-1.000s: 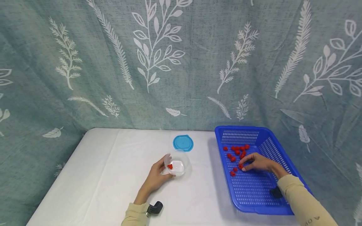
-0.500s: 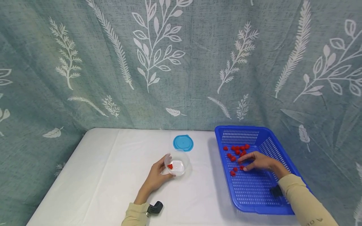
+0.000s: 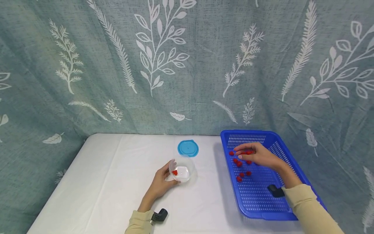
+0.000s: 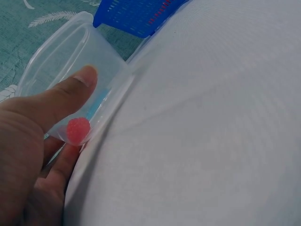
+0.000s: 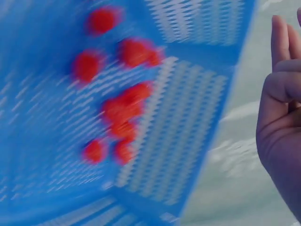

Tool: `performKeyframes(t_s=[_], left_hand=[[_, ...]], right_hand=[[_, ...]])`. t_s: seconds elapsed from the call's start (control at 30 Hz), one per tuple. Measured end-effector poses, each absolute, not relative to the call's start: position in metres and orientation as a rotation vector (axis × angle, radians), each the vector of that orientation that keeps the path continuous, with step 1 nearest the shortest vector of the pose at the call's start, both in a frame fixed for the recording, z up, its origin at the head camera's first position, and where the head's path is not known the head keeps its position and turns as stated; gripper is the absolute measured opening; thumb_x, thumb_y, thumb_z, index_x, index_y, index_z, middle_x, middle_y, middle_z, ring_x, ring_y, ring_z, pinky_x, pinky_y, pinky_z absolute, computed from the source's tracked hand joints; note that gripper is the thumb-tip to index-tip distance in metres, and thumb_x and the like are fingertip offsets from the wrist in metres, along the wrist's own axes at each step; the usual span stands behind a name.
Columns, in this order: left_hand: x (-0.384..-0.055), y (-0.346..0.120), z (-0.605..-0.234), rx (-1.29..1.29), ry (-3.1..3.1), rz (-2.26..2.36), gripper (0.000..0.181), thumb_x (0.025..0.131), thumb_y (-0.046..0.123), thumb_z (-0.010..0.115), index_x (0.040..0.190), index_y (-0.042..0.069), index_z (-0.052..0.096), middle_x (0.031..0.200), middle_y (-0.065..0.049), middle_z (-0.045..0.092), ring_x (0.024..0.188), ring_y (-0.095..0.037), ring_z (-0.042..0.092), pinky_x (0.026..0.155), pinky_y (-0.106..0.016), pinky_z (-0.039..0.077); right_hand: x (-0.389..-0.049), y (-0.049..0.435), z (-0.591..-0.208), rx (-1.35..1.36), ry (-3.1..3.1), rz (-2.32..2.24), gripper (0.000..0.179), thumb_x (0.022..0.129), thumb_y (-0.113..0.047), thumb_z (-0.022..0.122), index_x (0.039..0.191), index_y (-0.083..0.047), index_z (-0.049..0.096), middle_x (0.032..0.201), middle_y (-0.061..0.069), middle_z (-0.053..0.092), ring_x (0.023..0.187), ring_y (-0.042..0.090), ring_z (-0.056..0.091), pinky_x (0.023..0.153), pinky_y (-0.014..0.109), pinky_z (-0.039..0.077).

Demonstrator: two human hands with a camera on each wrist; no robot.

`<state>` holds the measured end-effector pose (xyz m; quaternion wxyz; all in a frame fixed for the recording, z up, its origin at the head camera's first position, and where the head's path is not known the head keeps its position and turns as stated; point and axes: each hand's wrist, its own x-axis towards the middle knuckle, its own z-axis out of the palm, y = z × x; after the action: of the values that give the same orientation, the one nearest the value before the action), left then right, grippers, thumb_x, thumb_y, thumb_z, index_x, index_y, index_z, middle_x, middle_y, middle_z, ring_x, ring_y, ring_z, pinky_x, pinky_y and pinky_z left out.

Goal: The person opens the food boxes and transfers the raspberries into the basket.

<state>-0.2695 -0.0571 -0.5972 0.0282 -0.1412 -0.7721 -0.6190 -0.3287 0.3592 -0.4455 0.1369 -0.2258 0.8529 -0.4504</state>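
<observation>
My left hand (image 3: pixel 161 182) grips a clear plastic tub (image 3: pixel 191 166) that stands on the white table, thumb on the near side and fingers on the far side. One raspberry (image 3: pixel 175 172) lies inside; the left wrist view shows this raspberry (image 4: pixel 78 130) low against the wall by my thumb. Over the blue basket (image 3: pixel 263 202) is my right hand (image 3: pixel 260 156), its fingers extended and the thumb apart from them. Nothing shows between them. Several raspberries (image 3: pixel 239 179) lie on the basket floor, some hidden behind that hand. The right wrist view is blurred, with raspberries (image 5: pixel 122 110) loosely grouped.
A round blue lid (image 3: pixel 188 148) lies flat behind the tub. The basket's raised slatted walls stand at the table's right side. A patterned green curtain (image 3: pixel 204 81) hangs behind the table. Both wrists carry a small black camera.
My right hand has lifted off a raspberry, leaving it on the basket floor, and moved away from me toward the raspberries at the back. The left hand and tub stay in place.
</observation>
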Motion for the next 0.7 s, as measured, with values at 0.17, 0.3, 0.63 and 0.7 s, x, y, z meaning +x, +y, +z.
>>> performKeyframes(t_s=[0.17, 0.3, 0.63, 0.7], left_hand=[[-0.27, -0.058, -0.597, -0.448, -2.36, -1.906, 0.093, 0.074, 0.001, 0.087, 0.154, 0.003, 0.041, 0.151, -0.017, 0.052, 0.144, -0.032, 0.045, 0.117, -0.036, 0.041], [-0.27, -0.057, -0.599, -0.444, -2.339, -1.911, 0.092, 0.072, -0.002, 0.087, 0.153, 0.002, 0.043, 0.149, -0.019, 0.053, 0.143, -0.034, 0.046, 0.116, -0.039, 0.042], [-0.27, -0.058, -0.6, -0.486, -2.303, -1.95, 0.09, 0.074, -0.002, 0.086, 0.153, 0.0, 0.041, 0.149, -0.021, 0.052, 0.142, -0.035, 0.046, 0.116, -0.041, 0.042], [-0.271, -0.058, -0.599, -0.497, -2.318, -1.947, 0.091, 0.075, 0.0, 0.086, 0.154, 0.002, 0.041, 0.15, -0.019, 0.052, 0.143, -0.033, 0.046, 0.117, -0.038, 0.041]], right_hand=[[-0.317, 0.322, -0.424, -0.813, 2.508, -1.306, 0.031, 0.096, -0.009, 0.069, 0.124, 0.004, 0.068, 0.119, 0.026, 0.07, 0.088, 0.013, 0.073, 0.072, 0.025, 0.06], [-0.316, 0.292, -0.421, -0.848, 2.563, -1.199, 0.028, 0.095, -0.01, 0.07, 0.122, -0.002, 0.071, 0.121, 0.019, 0.07, 0.053, 0.004, 0.052, 0.049, 0.022, 0.047], [-0.331, 0.225, -0.434, -1.125, 2.568, -1.009, 0.019, 0.095, -0.011, 0.072, 0.113, -0.011, 0.075, 0.112, 0.003, 0.074, 0.079, 0.007, 0.055, 0.065, 0.023, 0.049], [-0.333, 0.214, -0.436, -1.156, 2.568, -0.938, 0.018, 0.095, -0.012, 0.071, 0.113, -0.011, 0.075, 0.112, 0.003, 0.074, 0.093, 0.011, 0.061, 0.07, 0.025, 0.052]])
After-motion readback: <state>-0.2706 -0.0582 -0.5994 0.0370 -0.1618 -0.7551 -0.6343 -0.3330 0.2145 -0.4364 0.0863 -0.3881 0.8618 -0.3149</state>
